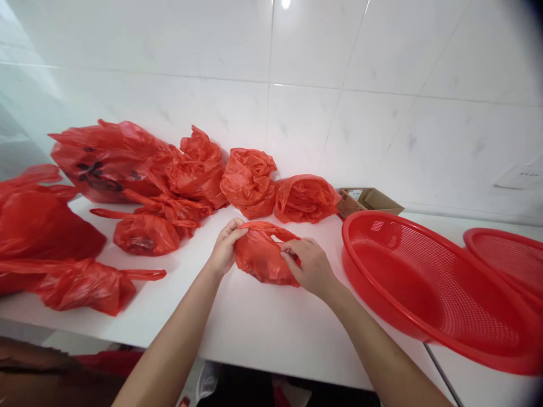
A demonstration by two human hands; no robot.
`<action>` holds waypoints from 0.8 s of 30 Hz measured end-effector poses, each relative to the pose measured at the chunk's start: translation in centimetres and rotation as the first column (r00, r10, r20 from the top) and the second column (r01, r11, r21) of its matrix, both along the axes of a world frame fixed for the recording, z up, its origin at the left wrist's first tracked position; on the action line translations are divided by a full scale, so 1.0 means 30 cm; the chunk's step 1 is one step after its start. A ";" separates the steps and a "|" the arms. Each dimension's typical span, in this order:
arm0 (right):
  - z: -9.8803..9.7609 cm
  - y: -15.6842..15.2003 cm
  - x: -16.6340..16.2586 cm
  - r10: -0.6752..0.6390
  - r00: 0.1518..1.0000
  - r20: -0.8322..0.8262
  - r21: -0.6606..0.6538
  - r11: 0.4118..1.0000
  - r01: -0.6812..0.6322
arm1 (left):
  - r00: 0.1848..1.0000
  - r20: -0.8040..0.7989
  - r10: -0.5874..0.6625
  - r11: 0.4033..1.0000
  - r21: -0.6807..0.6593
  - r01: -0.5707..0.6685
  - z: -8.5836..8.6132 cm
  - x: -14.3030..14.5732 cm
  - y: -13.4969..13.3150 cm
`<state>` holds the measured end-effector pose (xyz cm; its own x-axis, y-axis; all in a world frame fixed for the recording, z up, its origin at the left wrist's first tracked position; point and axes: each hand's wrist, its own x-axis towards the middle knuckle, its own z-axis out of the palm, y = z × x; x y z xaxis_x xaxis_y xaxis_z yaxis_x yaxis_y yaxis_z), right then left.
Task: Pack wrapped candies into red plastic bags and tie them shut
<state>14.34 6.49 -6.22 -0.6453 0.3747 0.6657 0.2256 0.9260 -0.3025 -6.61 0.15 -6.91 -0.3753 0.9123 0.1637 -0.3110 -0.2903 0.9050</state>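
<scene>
A red plastic bag [265, 260] with a loop handle sits on the white table [271, 328] in front of me, bulging with contents I cannot make out. At its upper left corner, my left hand [227, 243] pinches the film between thumb and fingers. My right hand [307, 263] is closed on the bag's right side near the handle, thumb and forefinger together. To the left lie smaller tied red bags, one [146, 232] farther back and another [89, 285] nearer the front edge.
Several bunched red bags [250, 181] line the tiled wall [212, 96]. A large bag [114, 158] stands at back left. Right of my hands is a big red plastic basket [407, 282], with a second basket [513, 254] beyond and an open cardboard box [384, 200] behind.
</scene>
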 end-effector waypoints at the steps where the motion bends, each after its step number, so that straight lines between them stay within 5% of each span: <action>1: -0.001 -0.007 0.013 0.038 0.999 0.029 0.008 0.999 -0.039 | 0.999 -0.010 0.031 0.999 -0.012 -0.031 -0.002 -0.013 -0.006; 6: -0.046 -0.069 0.105 0.062 0.945 0.323 0.030 0.997 -0.075 | 0.979 -0.040 0.198 0.977 -0.068 -0.200 -0.035 -0.071 -0.047; 9: -0.078 -0.090 0.148 0.013 0.911 0.413 0.011 1.000 -0.020 | 0.930 -0.198 0.309 0.942 -0.071 -0.328 -0.024 -0.061 -0.095; 11: -0.090 -0.098 0.159 0.013 0.920 0.393 -0.051 0.999 0.008 | 0.802 -0.381 0.461 0.875 0.040 -0.483 0.021 -0.014 -0.141; 14: -0.096 -0.113 0.141 0.026 0.945 0.325 -0.119 0.993 0.014 | 0.428 -0.684 0.591 0.778 0.343 -0.526 0.115 0.106 -0.204; 16: -0.095 -0.129 0.116 0.060 0.951 0.303 -0.111 0.993 -0.028 | 0.248 -0.886 0.392 0.916 0.352 -0.193 0.154 0.184 -0.216; 18: -0.093 -0.147 0.094 0.126 0.944 0.306 -0.085 0.991 -0.105 | 0.041 -0.988 0.149 0.986 0.152 0.075 0.152 0.227 -0.202; 21: -0.091 -0.154 0.086 0.159 0.927 0.339 -0.045 0.987 -0.153 | -0.171 -0.985 -0.018 0.997 -0.030 0.070 0.093 0.211 -0.173; 24: -0.100 -0.124 0.101 0.037 0.924 0.380 -0.076 0.997 -0.009 | -0.245 -0.968 -0.055 0.998 -0.043 -0.053 0.031 0.159 -0.187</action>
<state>17.36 2.78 -9.23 -0.8539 0.3944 0.3396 0.3161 0.9114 -0.2637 -1.83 -5.47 -5.97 0.2017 0.9376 0.2832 0.9678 -0.2352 0.0894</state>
